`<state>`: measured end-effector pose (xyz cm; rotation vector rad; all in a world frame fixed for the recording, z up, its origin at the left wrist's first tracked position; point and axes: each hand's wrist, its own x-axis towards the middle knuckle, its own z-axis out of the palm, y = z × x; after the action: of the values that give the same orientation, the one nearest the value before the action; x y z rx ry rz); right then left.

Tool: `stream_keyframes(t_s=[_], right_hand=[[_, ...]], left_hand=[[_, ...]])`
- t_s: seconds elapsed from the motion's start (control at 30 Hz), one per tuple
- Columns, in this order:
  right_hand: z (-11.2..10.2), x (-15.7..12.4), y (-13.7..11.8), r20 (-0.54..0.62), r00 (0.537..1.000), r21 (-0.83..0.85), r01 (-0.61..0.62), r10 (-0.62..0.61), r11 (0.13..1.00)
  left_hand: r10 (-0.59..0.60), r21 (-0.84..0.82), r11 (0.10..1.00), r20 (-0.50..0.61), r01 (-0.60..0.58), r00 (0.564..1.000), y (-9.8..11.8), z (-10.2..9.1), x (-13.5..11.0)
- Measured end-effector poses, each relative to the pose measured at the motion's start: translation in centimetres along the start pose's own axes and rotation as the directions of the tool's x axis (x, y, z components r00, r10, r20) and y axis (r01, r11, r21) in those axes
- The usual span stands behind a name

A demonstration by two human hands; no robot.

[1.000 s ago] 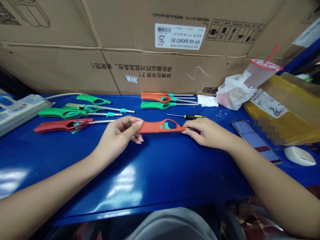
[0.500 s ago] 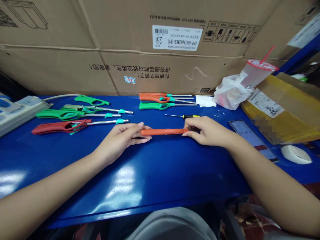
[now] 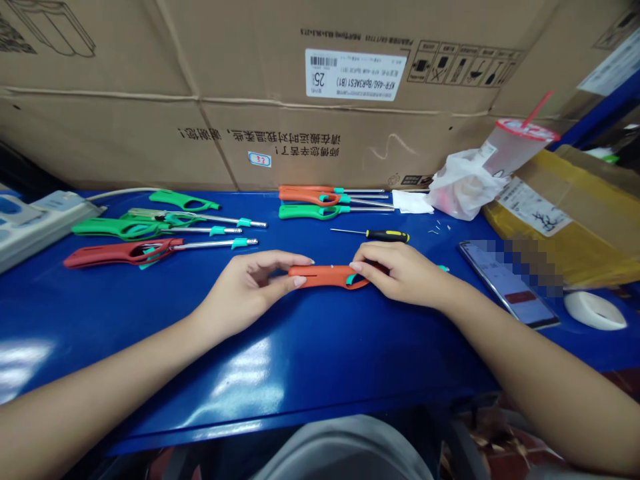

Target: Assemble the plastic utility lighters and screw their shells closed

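Observation:
An orange gas lighter (image 3: pixel 325 275) lies level between my hands, its broad side with the slot and teal trigger facing me. My left hand (image 3: pixel 247 285) pinches the handle end between thumb and fingers. Around the trigger guard closes my right hand (image 3: pixel 403 272), which hides most of the lighter's front part; a bit of teal shows past it. Just beyond the right hand is a black and yellow screwdriver (image 3: pixel 387 235). To the left are a red lighter (image 3: pixel 125 253), a green lighter (image 3: pixel 107 229) and a loose green handle shell (image 3: pixel 183 200).
At the back, orange and green lighters (image 3: pixel 307 211) lie beside a white tissue (image 3: pixel 413 202). On the right are a phone (image 3: pixel 500 287), a white mouse (image 3: pixel 595 310), a bagged drink cup (image 3: pixel 520 147) and a yellow parcel (image 3: pixel 595 233). A power strip (image 3: pixel 43 223) stands left; a cardboard box (image 3: pixel 250 80) walls the back.
The orange lighter has turned from its narrow edge to its broad side. My right hand has shifted slightly left and down, uncovering the screwdriver's handle.

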<state>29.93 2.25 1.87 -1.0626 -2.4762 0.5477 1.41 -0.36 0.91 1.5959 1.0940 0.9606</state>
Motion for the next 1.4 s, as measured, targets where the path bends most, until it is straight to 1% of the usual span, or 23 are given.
stream_keyframes(t_s=[0.07, 0.13, 0.23, 0.33, 0.43, 0.5, 0.57, 0.63, 0.7, 0.73, 0.8, 0.87, 0.93, 0.97, 1.0, 1.07, 1.13, 1.17, 1.3, 1.4], right_hand=[[0.4, 0.2, 0.4, -0.050, 0.998, -0.002, 0.025, -0.025, 1.000], [0.5, 0.3, 0.8, -0.075, 0.996, 0.018, 0.051, -0.050, 0.999], [0.4, 0.3, 0.9, -0.053, 0.997, 0.046, 0.061, -0.058, 0.997], [0.4, 0.3, 0.8, 0.014, 0.999, 0.066, 0.047, -0.048, 0.997], [0.7, 0.2, 0.8, 0.061, 0.997, 0.050, 0.043, -0.046, 0.998], [0.8, 0.2, 0.8, 0.077, 0.996, 0.030, 0.048, -0.050, 0.998], [0.9, 0.2, 0.9, 0.088, 0.995, 0.014, 0.047, -0.049, 0.999], [0.9, 0.1, 0.8, 0.101, 0.994, -0.018, 0.034, -0.032, 0.999], [0.9, 0.1, 0.7, 0.115, 0.993, -0.045, 0.017, -0.011, 0.999], [0.9, 0.1, 0.6, 0.121, 0.993, -0.048, 0.010, -0.004, 0.999], [0.8, 0.1, 0.6, 0.116, 0.993, -0.048, -0.005, 0.010, 0.999], [0.7, 0.1, 0.7, 0.053, 0.998, -0.076, -0.027, 0.031, 0.997], [0.5, 0.2, 1.0, -0.074, 0.996, -0.145, -0.065, 0.055, 0.987], [0.3, 0.3, 1.2, -0.146, 0.986, -0.192, -0.103, 0.076, 0.976], [0.2, 0.3, 1.5, -0.207, 0.972, -0.240, -0.165, 0.115, 0.957], [-0.1, 0.3, 2.1, -0.280, 0.930, -0.311, -0.322, 0.237, 0.894], [-0.2, 0.2, 2.8, -0.297, 0.887, -0.337, -0.444, 0.354, 0.830], [-0.2, 0.1, 3.2, -0.293, 0.874, -0.335, -0.474, 0.388, 0.814], [-0.4, -0.2, 4.2, -0.284, 0.867, -0.275, -0.483, 0.410, 0.831], [-1.0, -0.1, 4.6, -0.326, 0.859, -0.178, -0.467, 0.396, 0.866]], left_hand=[[0.104, 0.056, 0.993, 0.014, -0.105, 0.994, 0.1, 0.4, -0.3], [0.200, 0.122, 0.971, 0.052, -0.205, 0.978, 0.0, 0.7, -0.5], [0.269, 0.196, 0.939, 0.098, -0.284, 0.958, -0.6, 0.7, -0.5], [0.281, 0.232, 0.927, 0.085, -0.293, 0.956, -1.2, 0.6, -0.3], [0.237, 0.247, 0.937, 0.076, -0.249, 0.968, -1.5, 0.6, -0.1], [0.209, 0.221, 0.949, 0.087, -0.223, 0.974, -1.6, 0.7, -0.1], [0.218, 0.205, 0.949, 0.124, -0.240, 0.968, -1.7, 0.6, -0.1], [0.280, 0.252, 0.913, 0.185, -0.321, 0.942, -1.8, 0.4, -0.1], [0.346, 0.329, 0.849, 0.246, -0.414, 0.905, -1.9, 0.0, 0.0], [0.369, 0.357, 0.820, 0.267, -0.447, 0.890, -1.9, -0.1, 0.0], [0.395, 0.387, 0.787, 0.282, -0.480, 0.874, -2.0, -0.4, 0.2], [0.406, 0.409, 0.767, 0.286, -0.494, 0.868, -2.0, -0.6, 0.3], [0.412, 0.429, 0.751, 0.290, -0.502, 0.864, -2.1, -0.7, 0.4], [0.414, 0.436, 0.745, 0.290, -0.504, 0.863, -2.2, -0.7, 0.5], [0.416, 0.442, 0.740, 0.292, -0.507, 0.861, -2.2, -0.8, 0.6], [0.416, 0.453, 0.732, 0.295, -0.509, 0.860, -2.3, -0.8, 0.7], [0.413, 0.470, 0.722, 0.296, -0.507, 0.861, -2.3, -0.7, 0.7], [0.410, 0.480, 0.718, 0.296, -0.505, 0.863, -2.3, -0.7, 0.7], [0.401, 0.517, 0.704, 0.277, -0.487, 0.873, -2.1, -0.7, 0.6], [0.399, 0.535, 0.696, 0.266, -0.478, 0.878, -2.1, -0.7, 0.6]])
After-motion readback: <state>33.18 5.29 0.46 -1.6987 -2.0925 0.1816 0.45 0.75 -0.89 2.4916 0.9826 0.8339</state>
